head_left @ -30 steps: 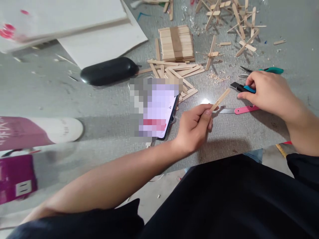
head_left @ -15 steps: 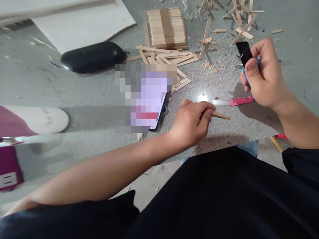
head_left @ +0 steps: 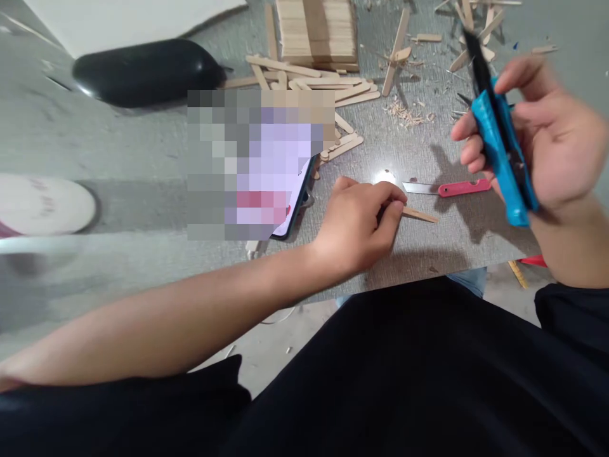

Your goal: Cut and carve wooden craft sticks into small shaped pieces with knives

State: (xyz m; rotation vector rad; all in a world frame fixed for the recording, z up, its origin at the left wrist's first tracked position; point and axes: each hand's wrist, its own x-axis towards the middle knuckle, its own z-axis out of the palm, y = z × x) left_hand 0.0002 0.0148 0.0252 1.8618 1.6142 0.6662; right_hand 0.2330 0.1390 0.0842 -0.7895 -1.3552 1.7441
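Observation:
My left hand (head_left: 364, 219) rests on the grey table, thumb and forefinger closed on a thin wooden stick (head_left: 421, 216) whose end sticks out to the right. Raised at the right, my right hand (head_left: 542, 127) holds a blue cutter (head_left: 499, 152) with a black blade pointing up and away; its thumb and fingers are around the handle. Between the hands, a pink-handled knife (head_left: 464, 188) lies on the table, its blade toward my left hand.
A lit phone (head_left: 280, 165), partly pixelated, lies left of my left hand. Beyond are loose sticks (head_left: 354, 92), a banded stick bundle (head_left: 316, 35), wood shavings (head_left: 406, 114) and crossed sticks (head_left: 397, 54). A black case (head_left: 150, 73) and white bottle (head_left: 47, 203) are farther left.
My right hand has moved right and turned, so the cutter's blue handle now shows. My left hand keeps its hold on the stick. The view has shifted a little.

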